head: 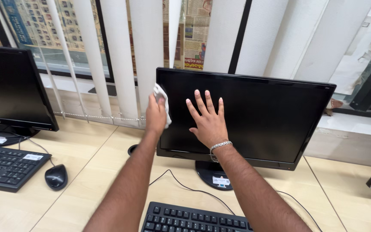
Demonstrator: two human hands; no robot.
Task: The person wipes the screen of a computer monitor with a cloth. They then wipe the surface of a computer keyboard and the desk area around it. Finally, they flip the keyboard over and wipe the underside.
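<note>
Left hand [156,115]: closed around 1 white cloth [161,101], at monitor's left edge.
Right hand [208,121]: fingers spread, flat on monitor [271,116], holding nothing.

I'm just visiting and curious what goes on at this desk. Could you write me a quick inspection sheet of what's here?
Surface: pale wood-grain desk, seamed panels.
Job's things: black flat monitor, screen dark, on a round stand; small white cloth at its left edge.
Clutter: black mouse; two black keyboards; second dark monitor at left.
Hands: left hand grips the cloth against the screen edge; right hand flat on the screen, fingers spread, silver chain bracelet on the wrist.
Cables: thin black cable loops across the desk to the stand.
Surroundings: white vertical blinds; newspaper sheets on the window behind.
</note>
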